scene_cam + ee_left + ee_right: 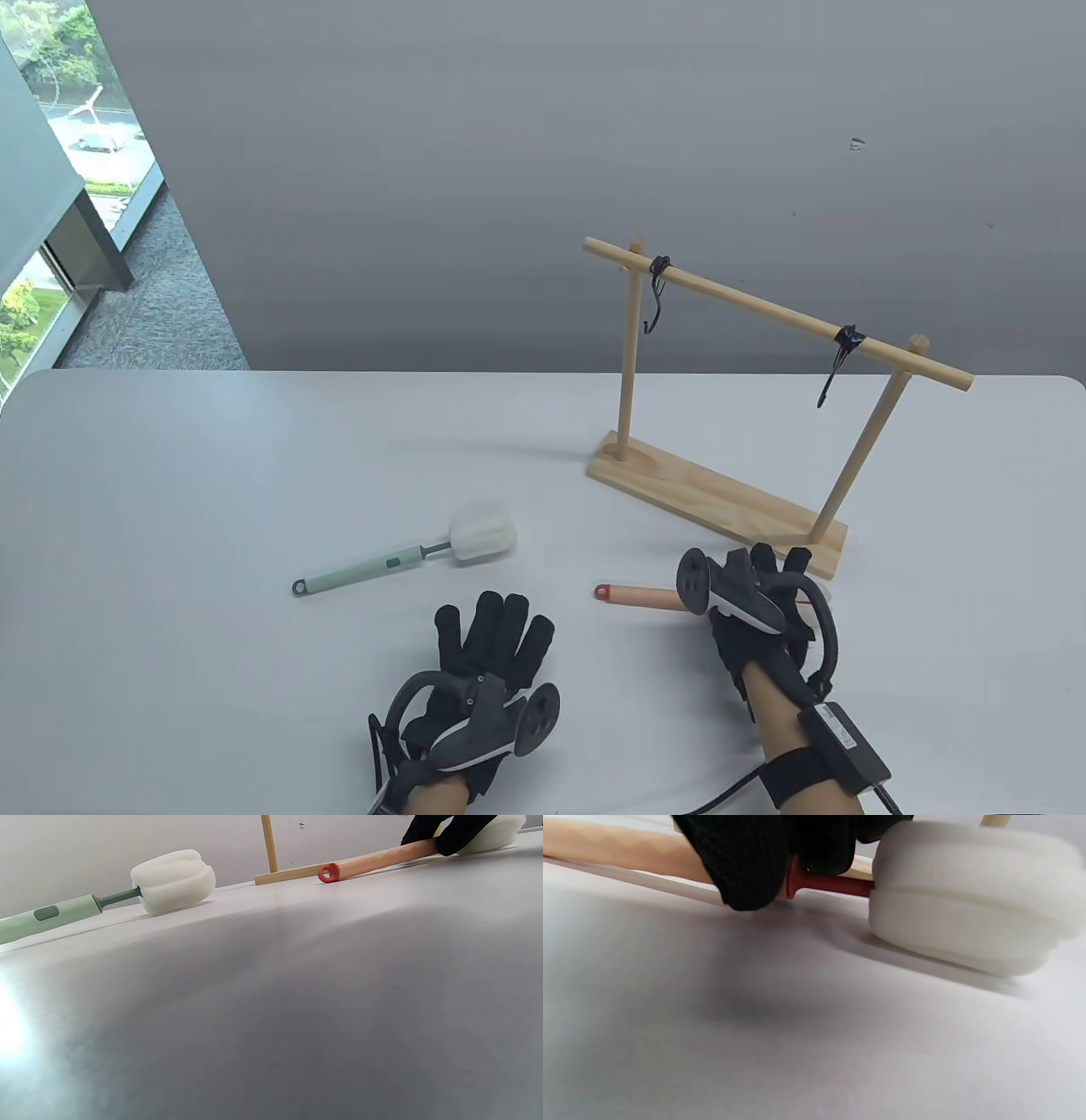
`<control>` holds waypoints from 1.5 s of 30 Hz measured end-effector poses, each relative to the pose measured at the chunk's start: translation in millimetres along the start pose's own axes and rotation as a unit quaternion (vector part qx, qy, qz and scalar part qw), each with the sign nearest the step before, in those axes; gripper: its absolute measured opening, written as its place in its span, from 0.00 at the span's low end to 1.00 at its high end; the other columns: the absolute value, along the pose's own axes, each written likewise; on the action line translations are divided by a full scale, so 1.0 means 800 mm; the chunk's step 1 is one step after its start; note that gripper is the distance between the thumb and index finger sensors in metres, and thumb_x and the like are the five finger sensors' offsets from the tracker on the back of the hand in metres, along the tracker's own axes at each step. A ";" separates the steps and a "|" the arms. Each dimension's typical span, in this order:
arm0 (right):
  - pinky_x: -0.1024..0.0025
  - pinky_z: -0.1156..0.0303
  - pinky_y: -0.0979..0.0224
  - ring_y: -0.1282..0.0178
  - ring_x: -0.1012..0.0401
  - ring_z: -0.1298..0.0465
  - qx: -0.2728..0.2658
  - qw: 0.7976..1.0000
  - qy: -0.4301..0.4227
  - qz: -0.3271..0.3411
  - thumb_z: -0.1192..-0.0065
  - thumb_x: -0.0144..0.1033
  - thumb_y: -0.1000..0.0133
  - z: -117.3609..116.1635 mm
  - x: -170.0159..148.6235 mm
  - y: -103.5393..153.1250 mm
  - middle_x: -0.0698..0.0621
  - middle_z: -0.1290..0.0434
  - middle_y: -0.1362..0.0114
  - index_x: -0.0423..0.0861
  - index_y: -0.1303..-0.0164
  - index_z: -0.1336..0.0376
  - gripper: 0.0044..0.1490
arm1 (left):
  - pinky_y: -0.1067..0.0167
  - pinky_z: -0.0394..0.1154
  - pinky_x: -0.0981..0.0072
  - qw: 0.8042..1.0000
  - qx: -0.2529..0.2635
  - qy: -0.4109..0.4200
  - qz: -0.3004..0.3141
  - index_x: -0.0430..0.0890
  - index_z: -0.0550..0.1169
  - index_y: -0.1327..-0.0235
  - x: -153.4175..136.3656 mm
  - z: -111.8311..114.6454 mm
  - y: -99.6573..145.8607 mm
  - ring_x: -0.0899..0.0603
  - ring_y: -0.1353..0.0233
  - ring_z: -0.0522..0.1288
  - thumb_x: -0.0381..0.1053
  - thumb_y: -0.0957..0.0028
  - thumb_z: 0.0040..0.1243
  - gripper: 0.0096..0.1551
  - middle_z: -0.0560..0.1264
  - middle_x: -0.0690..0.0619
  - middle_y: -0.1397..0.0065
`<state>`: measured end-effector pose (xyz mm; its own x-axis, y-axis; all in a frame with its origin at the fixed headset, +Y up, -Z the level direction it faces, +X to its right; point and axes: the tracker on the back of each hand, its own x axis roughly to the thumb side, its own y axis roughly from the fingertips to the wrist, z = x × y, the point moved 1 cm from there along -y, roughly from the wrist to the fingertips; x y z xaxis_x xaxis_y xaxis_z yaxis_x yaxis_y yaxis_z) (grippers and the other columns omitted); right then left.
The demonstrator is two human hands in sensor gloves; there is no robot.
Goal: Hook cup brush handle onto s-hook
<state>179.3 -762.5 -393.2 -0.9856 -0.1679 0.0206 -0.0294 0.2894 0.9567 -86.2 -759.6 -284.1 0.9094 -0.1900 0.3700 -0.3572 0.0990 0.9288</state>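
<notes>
We're seeing the right hand (755,594) resting over the tan-handled cup brush (640,597) near the worktop's (212,475) front edge, right of centre; in the right wrist view its fingers (746,861) are curling over the handle where the tan grip meets the dark red neck (831,884), touching it, but we can't tell if the grip is actually closed around it. The brush is lying flat, its white sponge head (967,895) sitting on the worktop on the far side of the hand, the orange hanging loop (328,872) at the handle's end pointing left. The left hand (488,654) is lying flat on the worktop near the front edge, fingers spread wide and holding nothing. A second brush, green handle (361,573) with a white sponge head (484,532), is lying just beyond the left hand, apart from it. The wooden rack (717,501) is standing toward the right rear of the worktop, its base corner just beside the right hand; two black s-hooks are hanging from the crossbar, one near the left post (655,297), one near the right post (836,365), both empty
</notes>
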 end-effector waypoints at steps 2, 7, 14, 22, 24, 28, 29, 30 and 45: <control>0.28 0.71 0.24 0.13 0.41 0.52 -0.001 1.000 0.002 -0.001 0.37 0.33 0.42 0.001 0.000 0.001 0.41 0.44 0.16 0.44 0.25 0.41 0.33 | 0.26 0.40 0.25 1.000 -0.003 -0.006 0.000 0.57 0.44 0.20 0.000 0.001 0.000 0.34 0.12 0.43 0.71 0.50 0.40 0.47 0.40 0.46 0.13; 0.28 0.76 0.25 0.12 0.42 0.50 -0.018 0.999 0.036 -0.003 0.35 0.33 0.43 0.005 0.004 0.006 0.42 0.41 0.18 0.44 0.28 0.39 0.32 | 0.26 0.39 0.25 1.000 0.002 -0.004 0.003 0.57 0.44 0.20 0.001 0.000 0.000 0.34 0.12 0.43 0.71 0.50 0.41 0.47 0.40 0.46 0.13; 0.28 0.77 0.27 0.15 0.43 0.43 -0.091 0.996 0.011 0.000 0.35 0.37 0.45 0.022 0.005 0.021 0.41 0.36 0.22 0.43 0.30 0.38 0.32 | 0.26 0.40 0.25 1.000 0.012 -0.005 0.005 0.57 0.43 0.20 0.001 -0.003 0.002 0.34 0.12 0.43 0.71 0.50 0.40 0.47 0.40 0.46 0.13; 0.24 0.69 0.35 0.25 0.42 0.31 -0.219 0.931 -0.290 0.018 0.35 0.43 0.48 0.051 -0.044 0.049 0.40 0.28 0.31 0.40 0.36 0.37 0.33 | 0.26 0.40 0.25 0.999 0.007 -0.031 0.012 0.56 0.44 0.20 0.003 -0.002 0.003 0.33 0.12 0.44 0.71 0.50 0.40 0.47 0.41 0.45 0.13; 0.24 0.66 0.36 0.27 0.43 0.29 -0.231 0.904 -0.358 0.014 0.35 0.45 0.48 0.051 -0.063 0.054 0.41 0.27 0.33 0.40 0.37 0.37 0.33 | 0.26 0.40 0.25 0.999 0.007 -0.029 0.014 0.56 0.44 0.20 0.004 -0.002 0.002 0.33 0.12 0.44 0.71 0.50 0.40 0.47 0.41 0.45 0.13; 0.24 0.64 0.36 0.30 0.42 0.27 -0.241 0.834 -0.497 0.007 0.35 0.44 0.48 0.047 -0.098 0.057 0.39 0.25 0.36 0.38 0.38 0.36 0.33 | 0.26 0.41 0.25 0.999 -0.002 -0.031 0.015 0.56 0.43 0.20 0.005 0.000 0.000 0.33 0.12 0.44 0.71 0.50 0.40 0.47 0.41 0.45 0.13; 0.25 0.64 0.36 0.30 0.42 0.27 -0.241 0.821 -0.517 0.008 0.35 0.44 0.47 0.045 -0.105 0.057 0.40 0.25 0.36 0.38 0.38 0.36 0.32 | 0.27 0.41 0.25 0.999 -0.006 -0.033 0.015 0.56 0.44 0.20 0.005 0.001 -0.001 0.33 0.12 0.44 0.71 0.49 0.40 0.48 0.41 0.45 0.13; 0.25 0.64 0.36 0.30 0.42 0.26 -0.245 0.813 -0.529 0.007 0.35 0.44 0.47 0.044 -0.110 0.058 0.40 0.25 0.36 0.38 0.38 0.36 0.32 | 0.27 0.41 0.25 0.999 -0.010 -0.036 0.015 0.56 0.44 0.20 0.006 0.002 -0.001 0.33 0.12 0.45 0.71 0.49 0.40 0.48 0.41 0.45 0.13; 0.25 0.63 0.35 0.33 0.44 0.25 -0.294 0.755 -0.587 -0.002 0.37 0.43 0.46 0.040 -0.143 0.077 0.41 0.24 0.39 0.38 0.35 0.36 0.33 | 0.27 0.43 0.26 0.998 -0.032 -0.060 0.000 0.54 0.45 0.19 0.006 0.007 -0.005 0.32 0.13 0.46 0.71 0.49 0.40 0.48 0.46 0.45 0.13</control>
<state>284.6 -695.5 -346.0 -0.4651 0.8819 0.0765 -0.2942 -0.2355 0.9263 -81.4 -766.0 -285.9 0.8757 -0.3058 0.3736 -0.3396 0.1597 0.9269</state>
